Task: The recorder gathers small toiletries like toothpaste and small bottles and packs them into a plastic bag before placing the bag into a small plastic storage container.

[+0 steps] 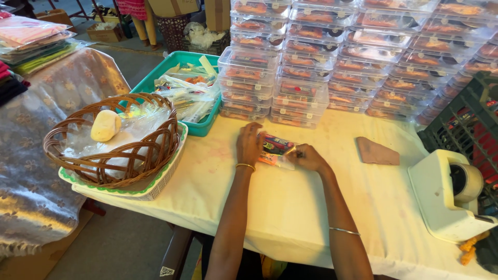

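Right now both hands are on one small clear packet [276, 150] w/ colourful contents, flat on the tabletop [290, 207]: left hand [250, 145] presses its left end, right hand [306, 156] pinches the right edge. Many clear boxes [332, 67] already stacked behind; teal tray [179, 65] holds loose packets, so more seems left.

Both hands are pressing a small colourful clear packet [276, 150] on the desk; stacked clear plastic boxes [332, 62] are standing behind it.
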